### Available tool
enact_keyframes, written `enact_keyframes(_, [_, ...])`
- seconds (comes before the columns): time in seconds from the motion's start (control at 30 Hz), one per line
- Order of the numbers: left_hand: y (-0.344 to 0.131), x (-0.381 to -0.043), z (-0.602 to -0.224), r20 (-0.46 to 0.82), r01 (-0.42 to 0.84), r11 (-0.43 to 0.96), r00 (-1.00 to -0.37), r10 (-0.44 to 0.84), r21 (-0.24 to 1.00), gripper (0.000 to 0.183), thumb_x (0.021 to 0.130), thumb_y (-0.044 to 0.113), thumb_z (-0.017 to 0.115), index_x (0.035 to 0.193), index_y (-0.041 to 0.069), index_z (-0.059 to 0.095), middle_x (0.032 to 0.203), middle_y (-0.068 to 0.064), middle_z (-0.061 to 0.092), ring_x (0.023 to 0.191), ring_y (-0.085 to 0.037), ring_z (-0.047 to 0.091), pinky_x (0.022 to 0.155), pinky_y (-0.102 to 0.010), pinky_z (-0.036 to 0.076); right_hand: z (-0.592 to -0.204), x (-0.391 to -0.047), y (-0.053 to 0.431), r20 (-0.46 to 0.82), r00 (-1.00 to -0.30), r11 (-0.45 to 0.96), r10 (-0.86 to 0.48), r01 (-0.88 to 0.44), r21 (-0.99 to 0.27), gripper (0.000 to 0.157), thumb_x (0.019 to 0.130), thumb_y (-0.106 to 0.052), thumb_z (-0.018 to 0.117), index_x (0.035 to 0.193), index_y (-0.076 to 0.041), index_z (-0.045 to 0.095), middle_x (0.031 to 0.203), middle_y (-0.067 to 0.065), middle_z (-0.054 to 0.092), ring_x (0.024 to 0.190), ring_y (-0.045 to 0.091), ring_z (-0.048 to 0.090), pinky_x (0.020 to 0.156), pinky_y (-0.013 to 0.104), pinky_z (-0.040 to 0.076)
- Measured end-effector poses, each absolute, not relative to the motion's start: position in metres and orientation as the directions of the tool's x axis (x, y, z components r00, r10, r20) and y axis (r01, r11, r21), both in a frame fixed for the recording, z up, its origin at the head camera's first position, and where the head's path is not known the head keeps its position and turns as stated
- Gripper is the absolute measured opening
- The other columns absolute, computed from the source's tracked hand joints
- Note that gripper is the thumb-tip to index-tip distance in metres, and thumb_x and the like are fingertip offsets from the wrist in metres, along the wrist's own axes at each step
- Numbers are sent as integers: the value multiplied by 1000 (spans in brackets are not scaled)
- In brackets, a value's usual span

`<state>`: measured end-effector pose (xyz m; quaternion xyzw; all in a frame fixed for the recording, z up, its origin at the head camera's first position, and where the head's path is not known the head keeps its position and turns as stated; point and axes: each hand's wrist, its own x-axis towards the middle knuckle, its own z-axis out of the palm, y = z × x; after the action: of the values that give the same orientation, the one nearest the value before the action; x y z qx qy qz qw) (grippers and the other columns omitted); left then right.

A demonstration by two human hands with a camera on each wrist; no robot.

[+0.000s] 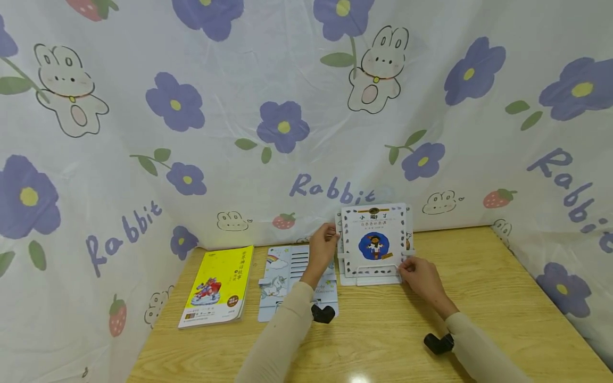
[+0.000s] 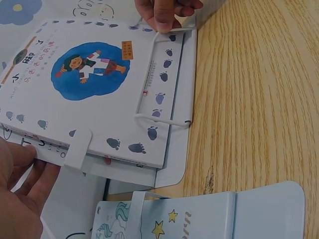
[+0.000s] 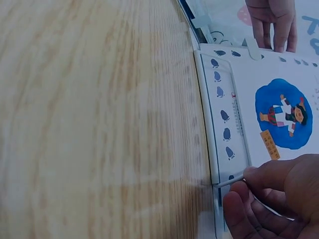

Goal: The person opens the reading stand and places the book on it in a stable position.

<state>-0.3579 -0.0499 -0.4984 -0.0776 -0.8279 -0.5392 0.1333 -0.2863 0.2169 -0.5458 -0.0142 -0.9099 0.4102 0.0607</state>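
Observation:
A white picture book (image 1: 375,239) with a footprint border and a blue round picture leans upright on a white book stand (image 2: 177,164). Side clips (image 2: 79,149) and a white wire page holder (image 1: 378,275) hold it at the sides and lower front. My right hand (image 1: 423,279) pinches the wire holder between thumb and fingers at the book's lower right corner, as the right wrist view shows. My left hand (image 1: 322,250) holds the stand's left edge beside the book, above a side clip; its fingertips are partly hidden there in the left wrist view.
A second book stand (image 1: 280,271), pale blue with a unicorn and rainbow, lies left of the first, partly behind my left forearm. Farther left a yellow book (image 1: 217,284) lies on the wooden table (image 1: 383,340). A printed curtain (image 1: 220,159) hangs behind and along the sides.

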Motion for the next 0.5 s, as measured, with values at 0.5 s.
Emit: enact_keyframes(0.5, [-50, -360, -502, 294, 260, 418, -956, -18, 871, 24, 103, 8, 69, 127, 6, 72, 116, -14, 76, 109, -31, 74, 97, -43, 62, -545, -284, 217, 61, -994, 648, 88, 10, -762, 13, 99, -12, 71, 96, 0, 72, 78, 8, 73, 64, 14, 63, 54, 25, 46])
